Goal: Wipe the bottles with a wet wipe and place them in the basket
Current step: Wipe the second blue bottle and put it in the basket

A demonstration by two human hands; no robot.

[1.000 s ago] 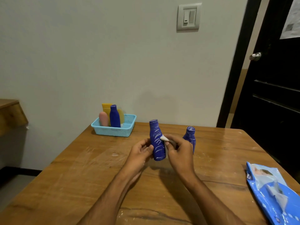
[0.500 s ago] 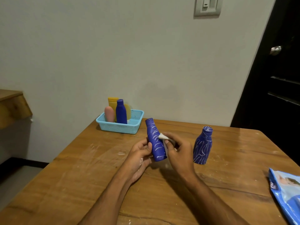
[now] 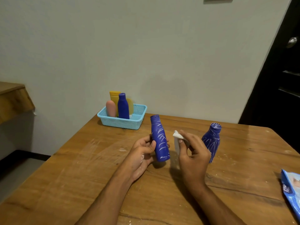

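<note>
wipes pack (image 3: 291, 190): chopped by the right edge, print's too blurry to read
second bottle (image 3: 211, 140): lower left hidden behind right hand (image 3: 192, 153)
yellow bottle (image 3: 114, 97): mostly behind the basket's blue one (image 3: 123, 106)

Bare table (image 3: 84, 161) lies open toward the basket (image 3: 138, 118), whose right half is free beside its bottles (image 3: 119, 106)
</note>
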